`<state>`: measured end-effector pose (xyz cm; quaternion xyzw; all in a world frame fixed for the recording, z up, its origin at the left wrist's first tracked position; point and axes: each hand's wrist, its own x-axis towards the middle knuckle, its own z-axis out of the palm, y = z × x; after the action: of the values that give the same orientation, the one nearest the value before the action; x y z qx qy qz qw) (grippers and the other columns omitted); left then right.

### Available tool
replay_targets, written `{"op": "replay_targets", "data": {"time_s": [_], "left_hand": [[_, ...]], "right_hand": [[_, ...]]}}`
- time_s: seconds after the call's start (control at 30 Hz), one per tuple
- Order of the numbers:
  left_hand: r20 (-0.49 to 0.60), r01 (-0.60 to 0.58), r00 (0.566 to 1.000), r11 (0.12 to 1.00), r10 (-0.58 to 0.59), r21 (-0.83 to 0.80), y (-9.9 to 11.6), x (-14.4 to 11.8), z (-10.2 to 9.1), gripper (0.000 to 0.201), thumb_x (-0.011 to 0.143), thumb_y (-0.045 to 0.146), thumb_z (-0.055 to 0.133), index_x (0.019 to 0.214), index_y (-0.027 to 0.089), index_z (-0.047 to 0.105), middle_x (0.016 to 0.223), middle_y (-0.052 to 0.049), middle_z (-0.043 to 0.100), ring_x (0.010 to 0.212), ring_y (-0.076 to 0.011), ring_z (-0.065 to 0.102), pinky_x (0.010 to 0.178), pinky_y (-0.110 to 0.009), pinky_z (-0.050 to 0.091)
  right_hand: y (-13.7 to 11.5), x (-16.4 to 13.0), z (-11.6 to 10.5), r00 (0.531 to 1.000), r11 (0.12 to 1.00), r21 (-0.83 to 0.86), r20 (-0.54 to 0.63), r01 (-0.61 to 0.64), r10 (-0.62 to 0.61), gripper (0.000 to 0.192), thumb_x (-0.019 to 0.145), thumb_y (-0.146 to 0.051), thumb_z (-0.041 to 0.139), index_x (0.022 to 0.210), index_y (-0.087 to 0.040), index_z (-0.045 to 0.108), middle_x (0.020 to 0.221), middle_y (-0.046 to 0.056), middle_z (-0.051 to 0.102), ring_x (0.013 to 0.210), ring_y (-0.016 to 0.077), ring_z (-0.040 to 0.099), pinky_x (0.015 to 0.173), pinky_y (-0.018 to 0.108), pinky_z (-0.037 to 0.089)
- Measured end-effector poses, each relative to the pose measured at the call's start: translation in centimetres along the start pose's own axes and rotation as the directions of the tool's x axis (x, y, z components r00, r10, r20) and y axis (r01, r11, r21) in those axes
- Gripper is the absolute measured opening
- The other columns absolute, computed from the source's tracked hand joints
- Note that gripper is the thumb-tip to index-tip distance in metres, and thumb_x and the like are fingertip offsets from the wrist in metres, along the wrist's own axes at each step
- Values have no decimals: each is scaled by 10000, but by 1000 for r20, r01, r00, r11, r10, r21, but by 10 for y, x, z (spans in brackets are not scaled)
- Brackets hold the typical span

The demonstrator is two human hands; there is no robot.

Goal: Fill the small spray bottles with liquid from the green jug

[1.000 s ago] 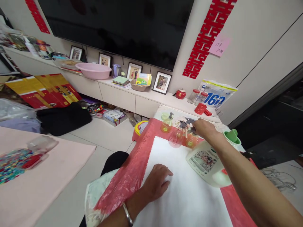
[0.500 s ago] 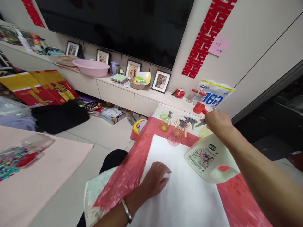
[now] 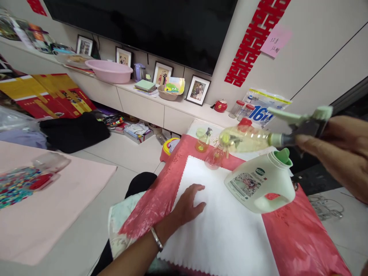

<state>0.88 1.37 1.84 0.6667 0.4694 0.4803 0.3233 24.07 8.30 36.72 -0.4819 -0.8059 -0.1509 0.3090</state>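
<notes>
My right hand (image 3: 343,153) grips a clear yellowish spray bottle (image 3: 250,138) by its dark and pale-green trigger head. The bottle lies nearly sideways in the air, its base to the left. Below it stands a large pale-green jug (image 3: 248,188) with an open spout and a printed label. My left hand (image 3: 189,203), a silver bangle on its wrist, is over the white scalloped mat (image 3: 221,230), fingers apart and holding nothing. Past the mat are a pink clear bottle (image 3: 214,159), its top partly hidden by the yellowish bottle, and an amber spray bottle (image 3: 202,142).
A red plastic-covered table (image 3: 299,234) lies under the mat. At left, a pink-covered surface (image 3: 77,195) bears colourful small pieces. Behind, a long cabinet (image 3: 140,105) holds a pink basin (image 3: 110,72), picture frames and jars. A yellow-and-red stool (image 3: 166,150) stands on the floor.
My right hand has lifted the yellowish spray bottle from behind the jug and moved right, tipping it sideways. My left hand's fingers have spread a little.
</notes>
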Motion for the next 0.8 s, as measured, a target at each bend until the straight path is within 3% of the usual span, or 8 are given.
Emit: {"op": "replay_targets", "data": {"time_s": [0.1, 0.17, 0.23, 0.33, 0.47, 0.6, 0.7, 0.8], "left_hand": [[14, 36, 999, 989, -34, -146, 5, 1, -4, 741, 763, 314, 762, 1407, 215, 408, 1410, -151, 526, 1289, -325, 558, 1107, -523, 459], [42, 39, 999, 974, -30, -222, 7, 1, -6, 925, 705, 472, 838, 1451, 217, 356, 1461, -176, 471, 1313, -355, 538, 1117, -551, 441], [74, 32, 997, 966, -13, -255, 8, 2, -8, 1028, 645, 605, 856, 1456, 214, 361, 1472, -190, 452, 1334, -379, 515, 1132, -572, 417], [134, 30, 991, 967, 4, -252, 8, 3, -10, 1050, 587, 706, 841, 1417, 208, 436, 1448, -188, 483, 1365, -401, 477, 1166, -583, 372], [160, 102, 985, 959, -61, -263, 9, 5, -10, 1165, 471, 722, 881, 1413, 197, 441, 1432, -186, 510, 1347, -412, 495, 1169, -575, 373], [131, 199, 976, 951, -172, -238, 11, 6, -8, 1225, 410, 614, 951, 1425, 194, 408, 1417, -182, 537, 1320, -415, 524, 1139, -575, 408], [98, 232, 972, 946, -215, -226, 13, 7, -6, 1094, 461, 492, 962, 1381, 212, 439, 1387, -157, 570, 1289, -396, 558, 1103, -564, 443], [88, 237, 971, 943, -222, -232, 15, 7, -6, 1010, 487, 423, 948, 1346, 222, 457, 1367, -139, 587, 1262, -377, 583, 1076, -550, 472]], "right_hand": [[-17, -32, 17, 953, 999, 17, 301, 35, -38, 730, 826, -907, 440, 726, -207, 624, 587, 26, 539, 420, 110, 428, 405, 260, 251], [-29, -48, 37, 897, 996, 63, 440, -64, 30, 738, 817, -892, 403, 646, -196, 580, 553, 35, 516, 412, 120, 429, 395, 256, 266], [-37, -62, 59, 854, 984, 60, 507, -167, 115, 640, 816, -792, 425, 645, -197, 585, 571, 35, 534, 445, 131, 453, 415, 251, 272], [-44, -78, 86, 828, 954, 109, 531, -280, 182, 471, 798, -632, 483, 678, -194, 607, 595, 15, 550, 483, 120, 462, 456, 235, 280], [-54, -94, 112, 880, 890, 289, 426, -352, 209, 392, 827, -553, 558, 726, -181, 626, 642, -12, 580, 534, 97, 488, 530, 221, 333], [-67, -110, 136, 909, 792, 485, 364, -370, 202, 311, 875, -481, 621, 804, -180, 661, 775, -15, 645, 674, 107, 592, 660, 220, 432], [-76, -125, 154, 886, 593, 660, 382, -461, 263, 313, 870, -487, 690, 969, -189, 684, 927, 6, 674, 824, 135, 644, 767, 233, 500], [-82, -141, 172, 815, 361, 736, 467, -573, 344, 445, 791, -496, 790, 1073, -177, 659, 1000, 38, 673, 887, 161, 653, 788, 249, 536]]}}
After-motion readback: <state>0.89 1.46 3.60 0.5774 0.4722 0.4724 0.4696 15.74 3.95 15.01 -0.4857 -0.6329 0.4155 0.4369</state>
